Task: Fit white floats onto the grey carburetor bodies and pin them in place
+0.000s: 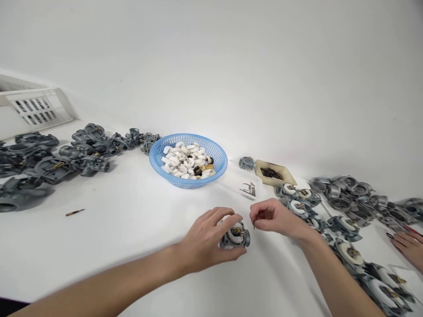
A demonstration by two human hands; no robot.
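Left hand (206,240) is clamped over a small grey carburetor body (235,236), pressing it to the white table (132,229) near the front edge. White float faces up, so the grip looks meant to steady the part and leave the top open.

Right hand (272,218) sits just beside it, fingers pinched narrow on a thin dark pin (254,226), tip pointing down, close to the part but apart from it. Looks like a fine-control pinch.

Right of that: a row of carburetors with white floats (343,246) running along the table edge, all float-up, likely the same stage. Another person's hand (410,246) rests at the far right edge; can't tell if it holds anything.

Loose brass-tipped pin (74,212) lies alone on the left.

Further back: blue basket (158,164) of white floats, within reach of both hands. Small clear packet (248,189) and a beige tray (284,169) of dark rings beside it.

Far left: pile of bare grey carburetor bodies (66,154), no floats. White crate (36,105) behind them.
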